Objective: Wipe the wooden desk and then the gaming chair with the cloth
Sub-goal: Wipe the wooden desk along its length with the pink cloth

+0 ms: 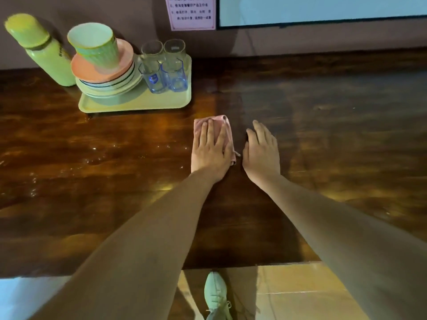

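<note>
Pink folded cloth (219,118) lies on the dark glossy wooden bench (346,135) in the head view, pressed flat under the left hand's (211,153) straight fingers. Soft, light and limp, it should slide best under a flat palm. The right hand (262,155) rests open on wood just beside it. A pale plastic tray (138,103) carries stacked plates (108,84), a green cup (94,46) and clear, seemingly empty glasses (164,65).

Cloth (219,118) under left hand (211,153) on desk (323,135), right hand (262,155) just beside it, tray (138,103) behind-left

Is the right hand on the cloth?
No, the right hand rests on the desk beside the cloth, under the left hand.
</note>
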The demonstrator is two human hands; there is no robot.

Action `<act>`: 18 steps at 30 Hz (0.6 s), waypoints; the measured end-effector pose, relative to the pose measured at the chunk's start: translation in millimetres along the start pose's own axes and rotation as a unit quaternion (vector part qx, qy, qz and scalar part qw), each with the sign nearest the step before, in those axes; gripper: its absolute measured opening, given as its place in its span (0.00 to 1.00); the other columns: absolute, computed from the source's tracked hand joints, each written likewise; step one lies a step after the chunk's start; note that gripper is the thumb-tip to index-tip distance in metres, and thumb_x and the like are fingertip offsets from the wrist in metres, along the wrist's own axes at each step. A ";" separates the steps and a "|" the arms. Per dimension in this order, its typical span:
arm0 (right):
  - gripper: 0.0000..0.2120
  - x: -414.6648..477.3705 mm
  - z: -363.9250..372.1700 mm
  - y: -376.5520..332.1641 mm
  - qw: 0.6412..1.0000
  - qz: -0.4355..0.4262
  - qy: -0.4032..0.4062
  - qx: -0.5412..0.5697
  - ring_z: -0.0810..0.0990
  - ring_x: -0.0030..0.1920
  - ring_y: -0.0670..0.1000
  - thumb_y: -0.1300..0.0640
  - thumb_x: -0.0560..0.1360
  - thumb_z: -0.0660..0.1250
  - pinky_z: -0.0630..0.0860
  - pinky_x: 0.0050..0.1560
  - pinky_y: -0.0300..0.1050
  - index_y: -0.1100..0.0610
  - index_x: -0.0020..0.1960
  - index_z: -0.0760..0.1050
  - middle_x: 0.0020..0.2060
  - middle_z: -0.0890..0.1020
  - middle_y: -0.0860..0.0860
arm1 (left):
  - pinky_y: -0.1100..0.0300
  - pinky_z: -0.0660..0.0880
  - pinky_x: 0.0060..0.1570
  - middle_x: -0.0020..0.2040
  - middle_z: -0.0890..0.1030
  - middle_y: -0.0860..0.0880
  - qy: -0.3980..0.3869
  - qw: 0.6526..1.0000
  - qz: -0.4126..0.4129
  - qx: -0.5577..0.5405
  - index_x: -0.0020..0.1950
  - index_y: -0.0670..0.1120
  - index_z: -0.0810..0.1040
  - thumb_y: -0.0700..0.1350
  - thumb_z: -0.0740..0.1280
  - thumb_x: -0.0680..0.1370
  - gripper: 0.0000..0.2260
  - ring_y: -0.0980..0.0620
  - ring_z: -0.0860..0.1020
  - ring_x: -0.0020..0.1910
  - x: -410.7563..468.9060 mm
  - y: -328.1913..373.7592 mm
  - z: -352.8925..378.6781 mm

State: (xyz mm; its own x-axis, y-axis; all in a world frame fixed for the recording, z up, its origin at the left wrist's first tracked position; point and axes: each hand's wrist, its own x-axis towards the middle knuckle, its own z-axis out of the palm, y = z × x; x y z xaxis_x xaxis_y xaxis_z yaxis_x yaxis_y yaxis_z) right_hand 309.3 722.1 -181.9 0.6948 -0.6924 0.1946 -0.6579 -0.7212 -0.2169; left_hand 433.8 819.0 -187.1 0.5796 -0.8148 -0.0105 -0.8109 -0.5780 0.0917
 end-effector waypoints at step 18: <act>0.24 -91.8 -7.1 8.2 0.997 0.070 0.019 -0.009 0.67 0.77 0.60 0.53 0.82 0.58 0.65 0.75 0.58 0.62 0.75 0.70 0.77 0.70 0.60 | 0.46 0.42 0.83 0.86 0.52 0.42 0.011 0.999 -0.008 -0.033 0.87 0.53 0.51 0.59 0.49 0.85 0.30 0.45 0.46 0.86 -47.2 15.5 4.1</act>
State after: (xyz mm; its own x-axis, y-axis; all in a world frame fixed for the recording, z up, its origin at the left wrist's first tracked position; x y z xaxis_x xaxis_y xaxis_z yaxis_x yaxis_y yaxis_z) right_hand 238.1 779.6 -194.7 0.5847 -0.7865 0.1989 -0.7533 -0.6173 -0.2269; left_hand 393.5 848.4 -189.2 0.5950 -0.8037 0.0085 -0.7945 -0.5865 0.1571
